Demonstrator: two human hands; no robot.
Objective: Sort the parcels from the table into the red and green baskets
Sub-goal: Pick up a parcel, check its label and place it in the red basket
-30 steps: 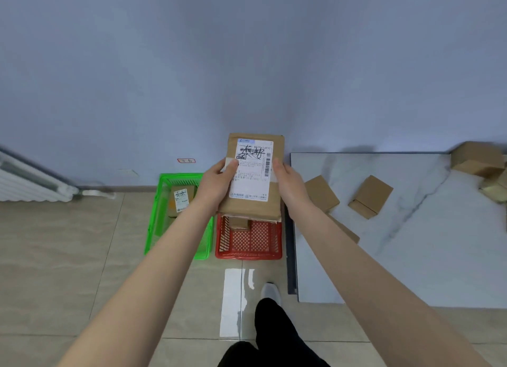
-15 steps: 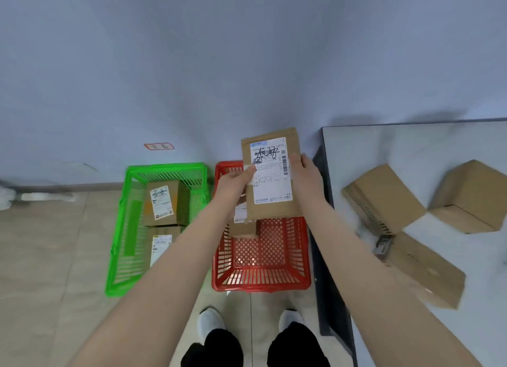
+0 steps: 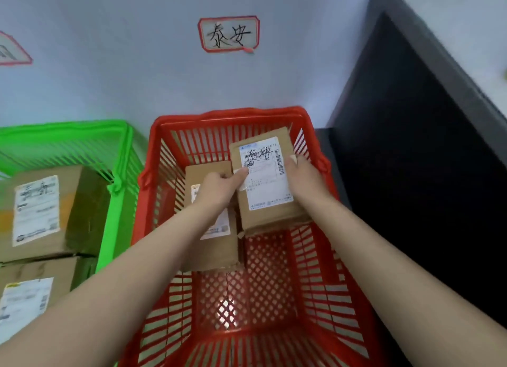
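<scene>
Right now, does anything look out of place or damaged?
Nothing stands out. The left hand and right hand hold the parcel, slightly tilted, in the red basket beside another parcel; its handwritten mark matches the wall sign.

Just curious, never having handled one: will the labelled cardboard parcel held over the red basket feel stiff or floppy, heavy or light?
Probably stiff: the parcel shows flat faces and straight edges between the left hand and right hand. Likely light, being held by its edges alone. Boxy, so unlikely to roll.

Wall (image 3: 115, 73): we see it pale blue-grey.
Wall label (image 3: 229, 34): red-bordered, black handwritten characters.
Second label (image 3: 12, 51): cut off at left edge; we think it is similar.
</scene>
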